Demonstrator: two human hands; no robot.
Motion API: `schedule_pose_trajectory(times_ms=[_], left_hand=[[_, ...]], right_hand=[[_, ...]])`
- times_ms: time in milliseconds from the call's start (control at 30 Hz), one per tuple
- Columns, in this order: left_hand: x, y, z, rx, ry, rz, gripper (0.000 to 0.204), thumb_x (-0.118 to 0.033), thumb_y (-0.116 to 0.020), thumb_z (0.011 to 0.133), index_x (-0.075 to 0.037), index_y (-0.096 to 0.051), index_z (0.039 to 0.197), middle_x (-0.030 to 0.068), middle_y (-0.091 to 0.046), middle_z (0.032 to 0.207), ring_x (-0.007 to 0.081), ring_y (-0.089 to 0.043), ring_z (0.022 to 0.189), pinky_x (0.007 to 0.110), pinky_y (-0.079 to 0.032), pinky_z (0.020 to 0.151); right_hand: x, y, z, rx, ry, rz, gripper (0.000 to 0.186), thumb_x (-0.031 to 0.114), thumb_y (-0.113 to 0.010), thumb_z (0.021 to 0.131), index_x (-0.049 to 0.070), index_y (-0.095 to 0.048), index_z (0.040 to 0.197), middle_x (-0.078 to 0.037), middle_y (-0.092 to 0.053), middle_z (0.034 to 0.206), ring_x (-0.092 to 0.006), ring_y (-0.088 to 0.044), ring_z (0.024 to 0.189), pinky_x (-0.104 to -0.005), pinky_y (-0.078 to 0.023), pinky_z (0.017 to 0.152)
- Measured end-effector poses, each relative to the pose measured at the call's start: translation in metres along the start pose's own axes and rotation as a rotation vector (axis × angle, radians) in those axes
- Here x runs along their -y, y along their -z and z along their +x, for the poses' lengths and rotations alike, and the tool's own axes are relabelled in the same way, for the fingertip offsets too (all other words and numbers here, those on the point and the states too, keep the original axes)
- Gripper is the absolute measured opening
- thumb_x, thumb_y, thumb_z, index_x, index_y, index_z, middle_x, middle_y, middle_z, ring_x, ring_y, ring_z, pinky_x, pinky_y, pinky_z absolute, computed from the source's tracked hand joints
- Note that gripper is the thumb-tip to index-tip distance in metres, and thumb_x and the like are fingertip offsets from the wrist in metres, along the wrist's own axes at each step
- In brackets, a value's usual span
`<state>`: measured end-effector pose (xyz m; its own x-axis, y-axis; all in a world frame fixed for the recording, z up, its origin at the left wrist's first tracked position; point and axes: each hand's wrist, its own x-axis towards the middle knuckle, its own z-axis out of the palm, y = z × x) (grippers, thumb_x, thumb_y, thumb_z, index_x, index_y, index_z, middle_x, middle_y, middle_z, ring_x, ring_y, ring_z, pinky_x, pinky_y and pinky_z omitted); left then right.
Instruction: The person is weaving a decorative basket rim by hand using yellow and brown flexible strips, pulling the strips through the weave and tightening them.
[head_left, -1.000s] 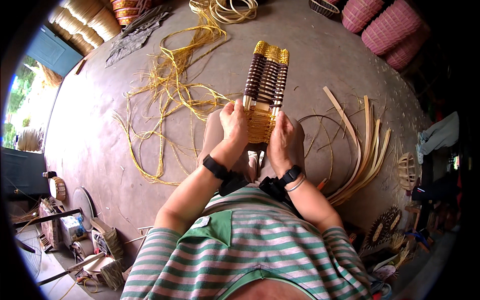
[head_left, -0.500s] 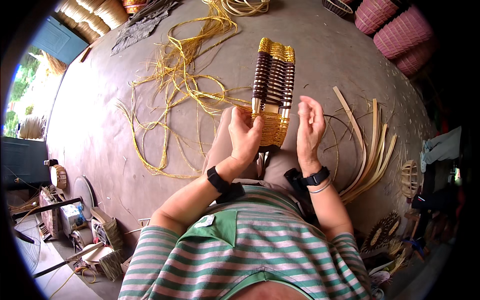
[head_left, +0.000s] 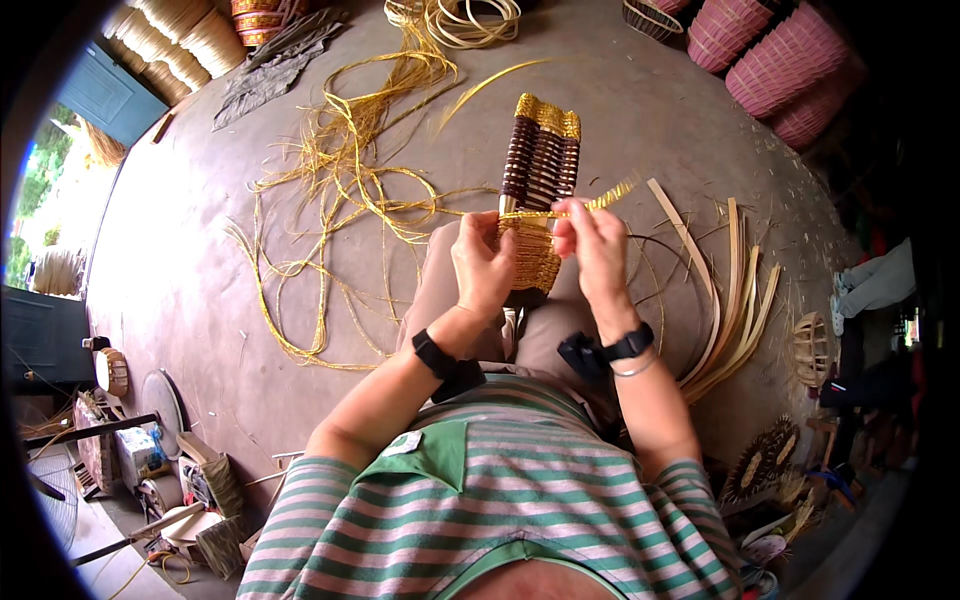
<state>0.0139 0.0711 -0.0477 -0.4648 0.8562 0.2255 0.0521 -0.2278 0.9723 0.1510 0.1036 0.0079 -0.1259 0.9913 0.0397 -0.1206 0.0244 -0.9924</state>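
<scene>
A narrow woven basket [head_left: 541,160] stands between my knees, with gold bands at top and bottom and dark brown cord wound across pale ribs between them. My left hand [head_left: 482,265] grips its left edge, thumb on the lower gold weave. On the right side, my right hand [head_left: 596,247] pinches a gold braided cord [head_left: 608,195] stretched across the front of the basket; its frayed end sticks out beyond the fingers. More of the same gold cord [head_left: 335,215] lies in a loose tangle on the floor to the left and runs toward my left hand.
Pale flat strips [head_left: 738,290] curve over the floor at right. A coil of cane [head_left: 478,25] and stacked pink baskets [head_left: 790,75] are at the far side. Tools and a fan [head_left: 55,495] crowd the lower left. Another person's legs [head_left: 880,285] show at right.
My right hand, previously raised beside the basket with fingers apart, has moved left to the basket's right edge. The gold cord now runs across the basket's front into its fingers.
</scene>
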Motion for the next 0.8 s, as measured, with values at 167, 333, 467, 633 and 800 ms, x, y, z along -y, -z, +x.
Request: schedule_pose_trajectory(times_ms=[167, 333, 467, 633, 800], left_hand=[[-0.023, 0.018, 0.019, 0.305, 0.396, -0.295, 0.032, 0.002, -0.055, 0.084, 0.005, -0.047, 0.115, 0.0079, -0.061, 0.098, 0.0146, -0.059, 0.091, 0.027, -0.047, 0.085], [-0.044, 0.024, 0.042, 0.494, 0.578, -0.153, 0.021, -0.018, -0.065, 0.086, 0.000, -0.061, 0.096, 0.0023, -0.060, 0.086, 0.0089, -0.054, 0.077, 0.022, -0.042, 0.068], [-0.021, 0.022, 0.048, 0.533, 0.441, -0.019, 0.018, -0.015, -0.066, 0.084, 0.002, -0.061, 0.089, 0.0000, -0.059, 0.077, 0.0076, -0.052, 0.071, 0.023, -0.042, 0.065], [-0.031, 0.017, 0.044, 0.476, 0.166, 0.403, 0.025, -0.020, -0.066, 0.079, 0.004, -0.057, 0.079, 0.0043, -0.057, 0.066, 0.0100, -0.048, 0.061, 0.029, -0.040, 0.055], [-0.040, 0.006, 0.035, 0.321, 0.039, 0.555, 0.030, -0.025, -0.063, 0.075, 0.005, -0.056, 0.076, 0.0161, -0.056, 0.061, 0.0270, -0.057, 0.055, 0.038, -0.045, 0.054]], right_hand=[[-0.021, 0.038, -0.009, -0.108, -0.288, 0.293, 0.024, 0.023, -0.053, 0.094, 0.002, -0.063, 0.094, -0.007, -0.066, 0.078, -0.0109, -0.062, 0.062, -0.0211, -0.052, 0.056], [-0.024, 0.040, -0.006, -0.093, -0.321, 0.319, 0.023, 0.023, -0.052, 0.095, 0.002, -0.062, 0.093, -0.007, -0.066, 0.078, -0.0128, -0.064, 0.064, -0.0228, -0.053, 0.059], [-0.010, 0.028, 0.002, -0.104, -0.220, 0.267, 0.024, 0.022, -0.049, 0.097, 0.001, -0.060, 0.092, -0.009, -0.064, 0.076, -0.0158, -0.065, 0.065, -0.0247, -0.055, 0.059], [0.012, 0.003, 0.036, 0.029, -0.091, 0.116, 0.027, 0.024, -0.048, 0.097, 0.000, -0.059, 0.092, -0.009, -0.063, 0.076, -0.0156, -0.065, 0.065, -0.0246, -0.055, 0.061], [0.021, -0.009, 0.050, 0.153, 0.075, -0.262, 0.028, 0.021, -0.050, 0.095, -0.002, -0.060, 0.083, -0.006, -0.064, 0.071, -0.0140, -0.066, 0.061, -0.0243, -0.055, 0.054]])
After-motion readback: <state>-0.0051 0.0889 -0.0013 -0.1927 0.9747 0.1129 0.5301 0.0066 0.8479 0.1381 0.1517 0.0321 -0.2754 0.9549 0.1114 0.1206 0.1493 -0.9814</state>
